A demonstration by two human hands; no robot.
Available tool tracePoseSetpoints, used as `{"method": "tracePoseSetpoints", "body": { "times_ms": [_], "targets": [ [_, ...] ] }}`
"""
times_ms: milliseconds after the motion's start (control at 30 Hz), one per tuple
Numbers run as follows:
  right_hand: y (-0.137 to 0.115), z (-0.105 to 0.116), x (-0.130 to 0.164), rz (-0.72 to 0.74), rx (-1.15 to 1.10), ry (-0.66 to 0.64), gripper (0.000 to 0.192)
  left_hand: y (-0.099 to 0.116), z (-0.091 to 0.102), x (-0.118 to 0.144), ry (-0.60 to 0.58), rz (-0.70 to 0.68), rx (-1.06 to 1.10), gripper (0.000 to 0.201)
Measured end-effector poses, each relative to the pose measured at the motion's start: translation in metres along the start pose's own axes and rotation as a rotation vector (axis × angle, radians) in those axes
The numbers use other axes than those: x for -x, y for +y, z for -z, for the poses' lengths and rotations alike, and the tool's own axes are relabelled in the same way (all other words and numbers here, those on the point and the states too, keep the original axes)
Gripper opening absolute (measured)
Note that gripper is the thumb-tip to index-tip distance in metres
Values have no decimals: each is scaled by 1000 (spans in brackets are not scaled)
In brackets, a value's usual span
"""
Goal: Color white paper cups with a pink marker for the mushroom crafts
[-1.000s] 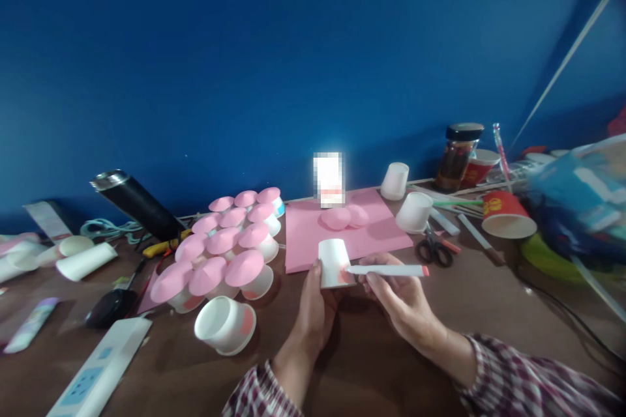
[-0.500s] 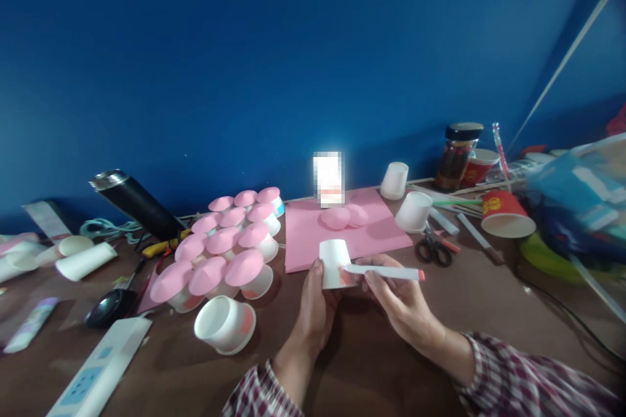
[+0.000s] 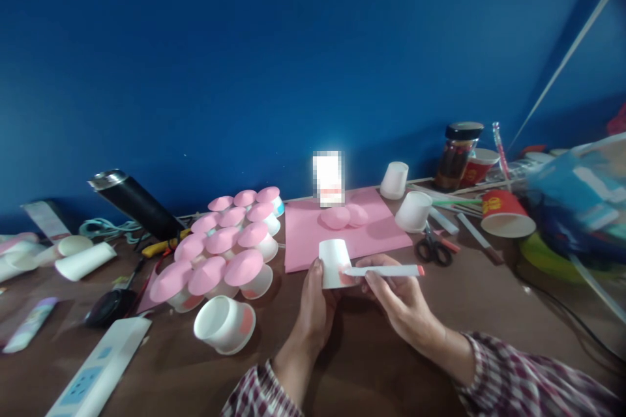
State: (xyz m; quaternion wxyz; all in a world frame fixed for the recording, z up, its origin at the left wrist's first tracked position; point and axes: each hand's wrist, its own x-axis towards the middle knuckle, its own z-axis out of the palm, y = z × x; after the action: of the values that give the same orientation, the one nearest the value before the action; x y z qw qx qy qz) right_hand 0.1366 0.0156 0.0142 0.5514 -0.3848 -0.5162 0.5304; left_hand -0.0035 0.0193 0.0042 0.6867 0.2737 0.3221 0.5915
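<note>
The left hand's fingers point(image 3: 317, 273) wrap a small upturned white paper cup point(image 3: 334, 262), held just above the bench point(image 3: 372, 365). The right hand's fingers point(image 3: 379, 283) pinch a white marker point(image 3: 384, 270), its tip touching the cup's pink-smeared lower wall. Behind lies pink paper point(image 3: 306, 234); pink-capped cups point(image 3: 227, 247) cluster left, scissors point(image 3: 430, 249) right.

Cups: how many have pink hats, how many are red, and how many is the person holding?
Cups with pink tops: 12
Red cups: 2
White cup held by the left hand, with the right hand putting a marker to it: 1
Total: 15
</note>
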Motion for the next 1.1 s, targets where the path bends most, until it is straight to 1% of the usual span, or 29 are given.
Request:
{"method": "tracePoseSetpoints", "body": {
  "times_ms": [267, 433, 600, 733, 933, 1100],
  "targets": [
    [0, 1, 0, 21, 1, -22, 24, -1, 2, -1, 3, 5, 20, 42],
    [0, 1, 1, 21, 0, -47, 22, -1, 2, -2, -11, 6, 1, 46],
    [-1, 1, 2, 26, -14, -21, 21, 0, 1, -1, 17, 9, -4, 43],
    [-2, 1, 2, 30, -2, -43, 21, -1, 2, -2, 33, 4, -13, 42],
    [0, 2, 2, 15, -55, 24, 25, -1, 3, -3, 20, 30, 42, 40],
    [0, 2, 1, 12, -69, 22, 26, 1, 3, -3, 30, 41, 43, 44]
  ]
}}
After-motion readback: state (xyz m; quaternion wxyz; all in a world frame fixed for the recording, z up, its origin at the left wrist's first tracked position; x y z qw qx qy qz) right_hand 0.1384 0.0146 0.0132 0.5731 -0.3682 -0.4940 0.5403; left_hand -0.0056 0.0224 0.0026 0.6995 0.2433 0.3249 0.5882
